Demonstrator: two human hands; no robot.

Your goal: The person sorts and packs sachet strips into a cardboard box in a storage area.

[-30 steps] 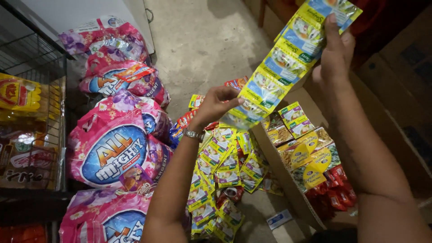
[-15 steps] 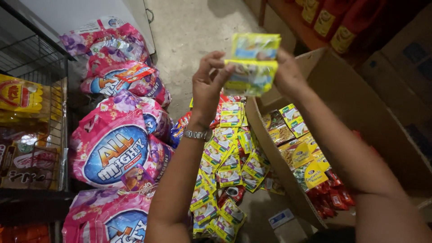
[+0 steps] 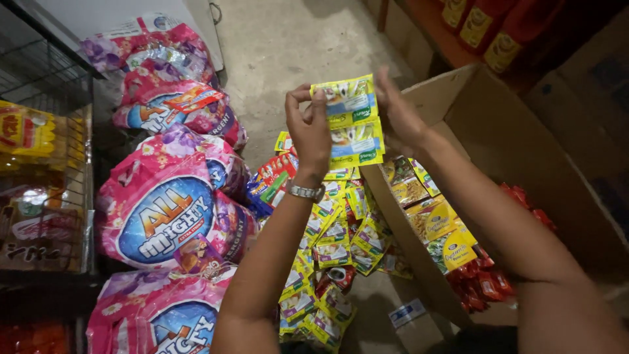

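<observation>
Both the left hand (image 3: 309,128) and right hand (image 3: 395,115) have fingers clamped on a folded strip of yellow-green foil sachets (image 3: 348,121), raised at 12 o'clock above the heaped sachets (image 3: 327,242). The fold could slip loose if either pinch slackens.

Single head-worn view, steeply downward, close over floor (image 3: 295,46) and hands (image 3: 311,131).

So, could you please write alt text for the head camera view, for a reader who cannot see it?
Two bare hands, left hand and right hand, hold up a folded strip of yellow-green sachets above a pile of sachet strips on the concrete floor. Big pink detergent bags lie on the left, an open cardboard box of packets on the right.
</observation>
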